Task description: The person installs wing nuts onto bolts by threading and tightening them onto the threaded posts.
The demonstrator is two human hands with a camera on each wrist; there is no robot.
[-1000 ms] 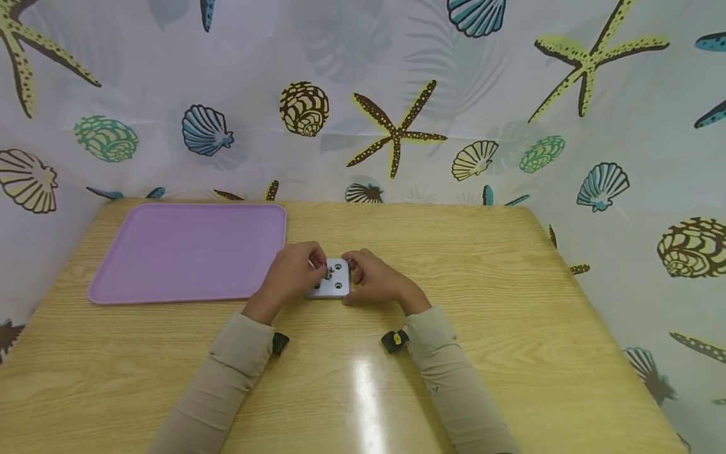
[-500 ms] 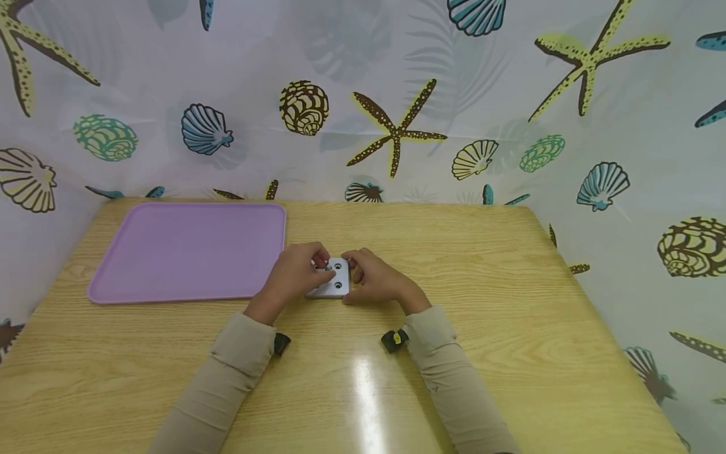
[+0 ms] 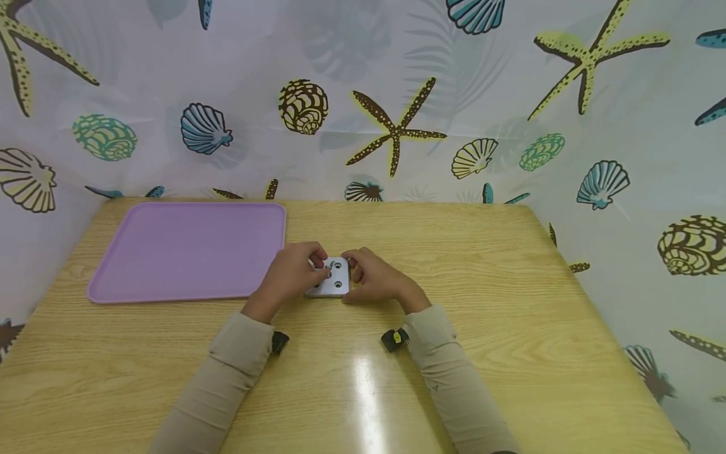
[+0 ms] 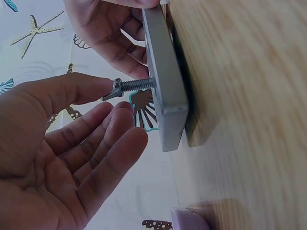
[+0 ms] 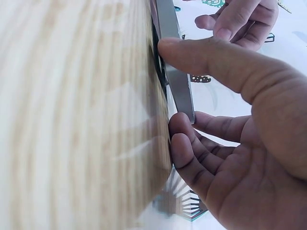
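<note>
A square silver metal plate point(image 3: 343, 275) with several holes lies on the wooden table, between both hands. A wing screw point(image 4: 136, 85) stands out from its upper face, with bare thread showing between head and plate in the left wrist view. My left hand point(image 3: 292, 272) has its thumb straight against the screw's wing; its other fingers are loosely bent, apart from the screw. My right hand point(image 3: 375, 277) grips the plate point(image 5: 178, 79) by its edges, thumb at the near side and fingers at the far right corner.
A flat lilac tray point(image 3: 193, 252) lies at the left of the table point(image 3: 482, 302), its right end close to the left hand. A white curtain point(image 3: 249, 57) printed with shells and starfish encloses the back and sides.
Half a second ago the left thumb reached farther right across the plate; now it is drawn back to the left, by the screw's wing. The right hand and plate stay put.
</note>
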